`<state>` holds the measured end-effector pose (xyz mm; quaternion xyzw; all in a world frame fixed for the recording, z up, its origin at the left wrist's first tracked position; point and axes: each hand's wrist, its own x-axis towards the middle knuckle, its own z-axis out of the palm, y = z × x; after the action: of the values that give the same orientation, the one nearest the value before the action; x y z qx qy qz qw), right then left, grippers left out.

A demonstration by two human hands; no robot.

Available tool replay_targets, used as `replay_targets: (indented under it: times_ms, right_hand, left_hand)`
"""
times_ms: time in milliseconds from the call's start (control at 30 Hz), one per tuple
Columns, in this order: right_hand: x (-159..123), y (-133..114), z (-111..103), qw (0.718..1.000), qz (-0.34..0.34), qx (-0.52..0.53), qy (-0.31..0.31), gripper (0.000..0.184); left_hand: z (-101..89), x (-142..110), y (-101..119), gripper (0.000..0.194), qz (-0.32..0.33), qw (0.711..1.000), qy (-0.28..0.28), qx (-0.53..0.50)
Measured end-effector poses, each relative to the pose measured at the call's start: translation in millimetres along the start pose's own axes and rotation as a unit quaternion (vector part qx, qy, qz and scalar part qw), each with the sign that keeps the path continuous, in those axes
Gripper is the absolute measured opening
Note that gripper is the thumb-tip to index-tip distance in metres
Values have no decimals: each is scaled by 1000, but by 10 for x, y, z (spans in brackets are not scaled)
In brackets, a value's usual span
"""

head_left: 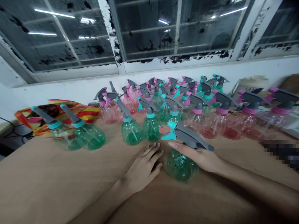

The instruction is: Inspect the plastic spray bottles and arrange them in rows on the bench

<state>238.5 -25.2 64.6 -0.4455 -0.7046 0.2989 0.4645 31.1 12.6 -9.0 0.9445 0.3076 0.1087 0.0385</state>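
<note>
My right hand point(201, 157) is wrapped round the neck of a green spray bottle point(181, 169), just under its grey and turquoise trigger head. The bottle tilts a little, and I cannot tell whether its base touches the table. To its left, my left hand point(146, 165) lies palm down on the wooden table point(70, 186), fingers stretched out and holding nothing. Just beyond the fingertips stand green spray bottles, the nearest being one with a turquoise collar point(151, 127) and another beside it point(131, 132).
Two more green bottles point(90, 137) stand at the left before a red and yellow plastic bag point(91, 113). Pink spray bottles point(213, 124) line the right, with several more behind. A whitish tub point(253, 81) stands near the wall below the windows. A pixelated dark patch point(283, 152) lies at right.
</note>
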Motion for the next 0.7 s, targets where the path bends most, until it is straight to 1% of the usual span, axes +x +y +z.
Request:
replay_targets:
  times_ms: [100, 233, 533, 600, 700]
  right_hand:
    - [7, 2, -3, 1000, -6, 15, 2, 24]
    - [16, 18, -6, 1000, 15, 8, -11, 23]
    - [12, 86, -5, 998, -11, 51, -26, 38]
    - [16, 75, -6, 998, -17, 58, -29, 34]
    - [15, 47, 2, 998, -21, 51, -13, 21]
  left_hand:
    - [23, -4, -8, 43, 5, 1000, 5, 8]
    - [35, -11, -12, 42, 8, 1000, 10, 12]
    - [41, -3, -18, 42, 10, 1000, 16, 9]
    - [38, -3, -17, 42, 8, 1000, 15, 5]
    - [19, -1, -10, 42, 6, 1000, 8, 4]
